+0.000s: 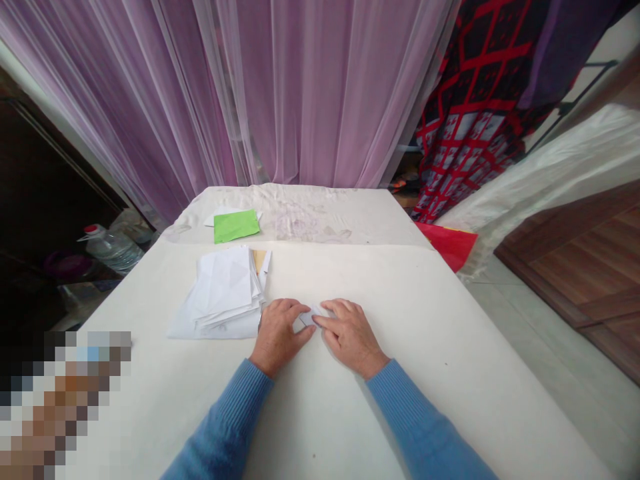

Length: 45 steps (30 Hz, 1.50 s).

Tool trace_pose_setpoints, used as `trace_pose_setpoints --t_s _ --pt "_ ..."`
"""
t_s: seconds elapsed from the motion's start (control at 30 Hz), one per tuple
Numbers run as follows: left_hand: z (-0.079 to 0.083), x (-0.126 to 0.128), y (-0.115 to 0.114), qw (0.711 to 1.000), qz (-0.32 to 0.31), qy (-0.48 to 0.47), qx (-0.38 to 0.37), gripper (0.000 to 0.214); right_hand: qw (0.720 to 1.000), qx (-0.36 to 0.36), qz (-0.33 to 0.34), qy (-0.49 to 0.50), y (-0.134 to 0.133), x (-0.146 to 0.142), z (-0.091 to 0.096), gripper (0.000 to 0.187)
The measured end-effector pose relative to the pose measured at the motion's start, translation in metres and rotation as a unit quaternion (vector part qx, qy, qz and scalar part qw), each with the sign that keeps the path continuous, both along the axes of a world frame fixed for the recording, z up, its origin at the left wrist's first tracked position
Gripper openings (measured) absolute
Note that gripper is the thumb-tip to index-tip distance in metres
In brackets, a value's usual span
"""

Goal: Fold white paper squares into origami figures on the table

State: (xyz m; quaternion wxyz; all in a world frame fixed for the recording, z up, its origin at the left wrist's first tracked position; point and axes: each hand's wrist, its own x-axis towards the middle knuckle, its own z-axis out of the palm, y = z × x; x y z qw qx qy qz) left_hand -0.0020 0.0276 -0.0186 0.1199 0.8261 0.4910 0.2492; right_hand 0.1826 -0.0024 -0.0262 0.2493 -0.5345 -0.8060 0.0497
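Note:
A small folded piece of white paper (pixel 311 316) lies on the white table between my two hands. My left hand (pixel 281 331) has its thumb and fingers closed on the paper's left side. On its right side, my right hand (pixel 349 331) grips the paper with the fingers bent over it. Much of the paper is hidden under the fingertips. Just left of my left hand is a stack of white paper sheets (pixel 225 283), with a tan edge showing at its right side.
A green sheet (pixel 237 226) lies on white paper at the far left of the table (pixel 350 273). Beyond the far edge hang purple curtains (pixel 320 93). A plastic bottle (pixel 113 247) stands off the left side, and something red (pixel 447 243) sits at the right edge.

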Motion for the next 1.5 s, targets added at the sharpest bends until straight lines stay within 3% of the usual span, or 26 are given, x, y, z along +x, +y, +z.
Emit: trace_pose_setpoints --t_s 0.33,0.77,1.27,1.5 --pt "-0.009 0.001 0.0 1.0 0.011 0.018 0.022 0.033 0.999 -0.034 -0.001 -0.033 0.0 0.001 -0.001 0.032" --pt "-0.018 -0.001 0.005 0.999 0.006 0.027 0.028 0.05 0.989 -0.07 -0.073 -0.107 0.004 -0.009 -0.001 0.041" --pt "-0.022 -0.003 0.008 1.0 0.005 0.02 -0.001 0.065 0.988 -0.115 0.02 -0.105 0.002 -0.002 0.005 0.038" --pt "-0.015 -0.001 0.005 1.0 0.004 0.008 -0.015 0.058 0.988 -0.085 -0.058 -0.111 0.003 -0.005 -0.004 0.04"
